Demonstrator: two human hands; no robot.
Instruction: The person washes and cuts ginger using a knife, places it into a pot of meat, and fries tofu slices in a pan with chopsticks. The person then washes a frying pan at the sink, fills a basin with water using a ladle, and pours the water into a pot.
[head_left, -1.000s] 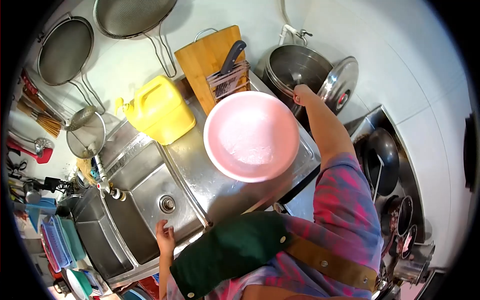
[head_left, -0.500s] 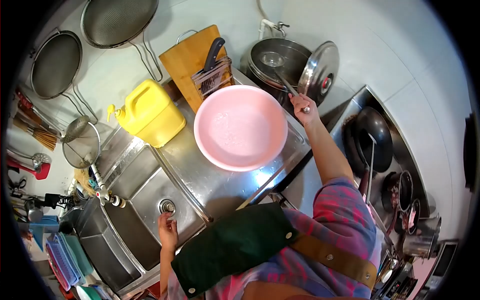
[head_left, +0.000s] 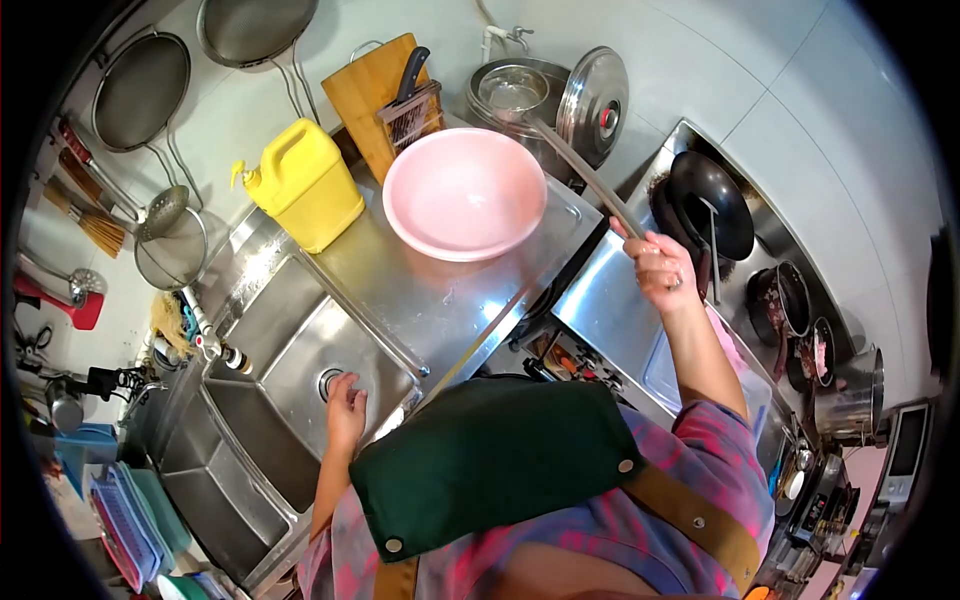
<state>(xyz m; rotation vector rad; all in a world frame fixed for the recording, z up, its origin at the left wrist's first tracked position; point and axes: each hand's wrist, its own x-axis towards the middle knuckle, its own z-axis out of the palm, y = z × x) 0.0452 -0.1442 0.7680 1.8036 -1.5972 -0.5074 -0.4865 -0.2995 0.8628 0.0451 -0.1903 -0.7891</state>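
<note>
My right hand point(head_left: 662, 270) is closed around the long handle of a metal ladle point(head_left: 588, 172). The ladle's round bowl is at the mouth of a deep metal pot point(head_left: 478, 100) and seems to hold clear liquid. A metal lid point(head_left: 590, 105) leans upright at the pot's right side. Just in front of the pot, a pink basin point(head_left: 465, 190) sits on the steel counter, a little clear liquid seemingly in its bottom. My left hand point(head_left: 345, 405) hangs over the sink point(head_left: 300, 340) near its drain, fingers loosely bent, with nothing in it.
A yellow jug point(head_left: 305, 190) stands left of the basin, beside a wooden cutting board point(head_left: 365, 95) and a knife rack point(head_left: 412, 115). Strainers point(head_left: 140, 90) hang on the left wall. On the right are a black wok point(head_left: 712, 205) and small pans point(head_left: 778, 300).
My right hand has drawn back toward me and to the right, raising the ladle's bowl in the pot. The view has shifted, and my left hand stays over the sink.
</note>
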